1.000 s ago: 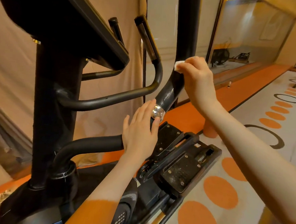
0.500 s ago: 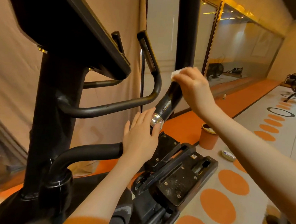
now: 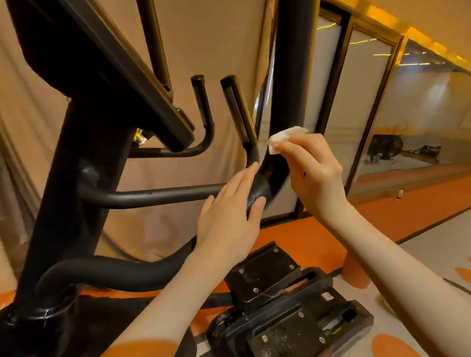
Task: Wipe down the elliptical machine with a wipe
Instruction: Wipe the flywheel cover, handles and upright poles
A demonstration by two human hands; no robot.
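The right hand point(image 3: 309, 169) pinches a folded white wipe point(image 3: 282, 138) against the elliptical's black upright handle point(image 3: 290, 71), at one o'clock from the left hand point(image 3: 227, 224); the left (fingers straight, gripping nothing) braces the bend below; both have climbed since earlier.

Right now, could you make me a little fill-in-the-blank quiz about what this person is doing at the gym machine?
1. The right hand pinches a folded wipe coloured ____.
2. The wipe is pressed against the machine's thick ____ arm tube.
3. The left hand rests on the tube with fingers ____.
4. The floor bears spots coloured ____.

Missing: white; black; straight; orange
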